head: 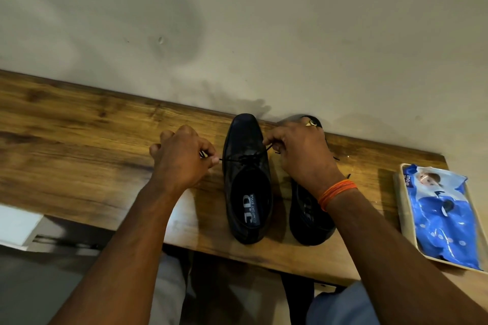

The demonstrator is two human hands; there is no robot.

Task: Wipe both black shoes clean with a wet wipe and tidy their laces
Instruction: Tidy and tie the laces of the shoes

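Two bare forearms are stretched forward from six o'clock over a wooden bench [79, 140]. The left hand [182, 158] is curled, one end of a black lace [245, 157] pinched between thumb and fingers; the other end is pinched by the right hand [298, 150], on which a ring [312, 122] and an orange wrist thread [336, 192] are worn. The lace is drawn taut across the left shoe [247, 179], set lengthwise, toe toward twelve o'clock, heel toward six. "JD Comfort Style" is printed inside. A second shoe [309, 221] lies parallel just beside it at three o'clock, partly hidden. A blue wipes pack [443, 216], marked "mee", rests farther toward three o'clock.
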